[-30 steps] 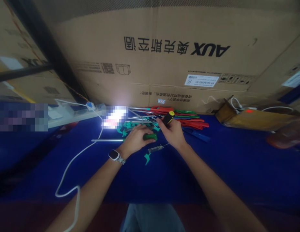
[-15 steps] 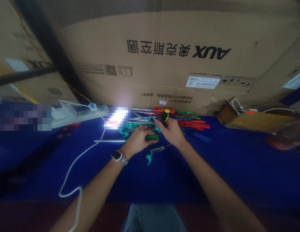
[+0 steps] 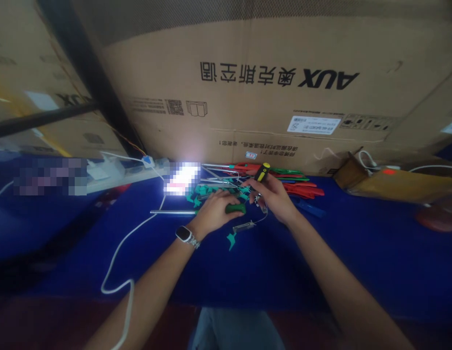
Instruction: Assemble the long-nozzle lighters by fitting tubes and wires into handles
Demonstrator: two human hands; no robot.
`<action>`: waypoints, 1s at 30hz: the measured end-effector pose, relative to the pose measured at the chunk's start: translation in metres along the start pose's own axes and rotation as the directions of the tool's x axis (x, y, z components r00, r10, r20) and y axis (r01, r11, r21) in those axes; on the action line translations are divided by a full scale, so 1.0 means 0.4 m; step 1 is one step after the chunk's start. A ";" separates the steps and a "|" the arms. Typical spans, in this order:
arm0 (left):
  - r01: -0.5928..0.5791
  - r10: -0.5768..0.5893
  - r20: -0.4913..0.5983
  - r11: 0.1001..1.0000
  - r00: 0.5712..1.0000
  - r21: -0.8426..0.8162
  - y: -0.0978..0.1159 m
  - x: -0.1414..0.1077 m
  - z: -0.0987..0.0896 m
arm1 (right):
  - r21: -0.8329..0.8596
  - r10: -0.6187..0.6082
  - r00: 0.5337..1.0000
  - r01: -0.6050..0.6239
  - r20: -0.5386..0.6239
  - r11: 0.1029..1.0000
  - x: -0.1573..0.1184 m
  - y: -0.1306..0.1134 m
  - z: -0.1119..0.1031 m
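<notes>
- Left hand (image 3: pixel 218 209): curled round green-handled screwdriver (image 3: pixel 236 209); fingertips by the green clips (image 3: pixel 191 198).
- Green-handled screwdriver: long axis left-right, near level; metal shaft sticks out left past the wrist side, handle end points right. Low over the surface (image 3: pixel 302 272); contact with it can't tell.
- Right hand (image 3: pixel 273 197): gripping black-and-yellow screwdriver (image 3: pixel 263 172), fingers bent near the pile.
- Black-and-yellow screwdriver: handle sticks up out of the hand, butt end up and leaning right; shaft can't be made out behind fingers.
- Small metal part (image 3: pixel 244 226): on the surface in front of the hands, axis roughly left-right, right end slightly farther off. Loose green clip (image 3: pixel 231 239) at its left end, thin wire at its right end curving up to the right hand.
- Changed vs earlier frame: black-and-yellow handle leans more to the right, right hand's fingers more spread, wire now loops visibly below it. Left hand much the same; metal part and loose clip same place by the hands.
- Big cardboard box (image 3: pixel 248 107): behind the surface, AUX print upside down, contents not visible.
- Small brown box (image 3: pixel 348 171): right side, white cable (image 3: pixel 365 158) at its top, inside not clear.
- Behind hands: red-handled tools (image 3: pixel 306 189), phone-like glowing thing (image 3: pixel 182 179), pixelated.
</notes>
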State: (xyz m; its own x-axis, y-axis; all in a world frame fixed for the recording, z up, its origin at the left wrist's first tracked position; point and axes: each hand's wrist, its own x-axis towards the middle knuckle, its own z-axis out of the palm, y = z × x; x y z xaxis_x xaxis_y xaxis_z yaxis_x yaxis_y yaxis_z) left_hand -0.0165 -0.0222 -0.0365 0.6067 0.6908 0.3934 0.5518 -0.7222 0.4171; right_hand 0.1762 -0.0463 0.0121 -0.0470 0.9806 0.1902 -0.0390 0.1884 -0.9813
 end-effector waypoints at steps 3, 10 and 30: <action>-0.006 0.006 -0.007 1.000 1.000 -0.009 -0.002 0.000 0.002 | 0.064 -0.003 0.995 -0.004 0.101 0.998 -0.001 -0.019 -0.011; 0.018 -0.019 -0.013 0.999 1.000 -0.029 -0.002 0.000 0.002 | -0.085 0.065 0.984 -0.052 0.164 0.995 0.021 0.018 -0.013; 0.001 -0.001 -0.013 0.999 1.000 -0.034 -0.013 0.000 0.007 | -0.124 -0.142 0.989 0.144 0.028 0.982 -0.017 0.030 -0.009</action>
State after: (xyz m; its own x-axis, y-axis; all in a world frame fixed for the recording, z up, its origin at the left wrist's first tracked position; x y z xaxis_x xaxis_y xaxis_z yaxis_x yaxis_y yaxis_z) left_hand -0.0177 -0.0186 -0.0408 0.5985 0.6921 0.4035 0.5322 -0.7200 0.4454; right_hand 0.1795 -0.0504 -0.0009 -0.0689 0.9420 0.3284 0.0786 0.3333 -0.9395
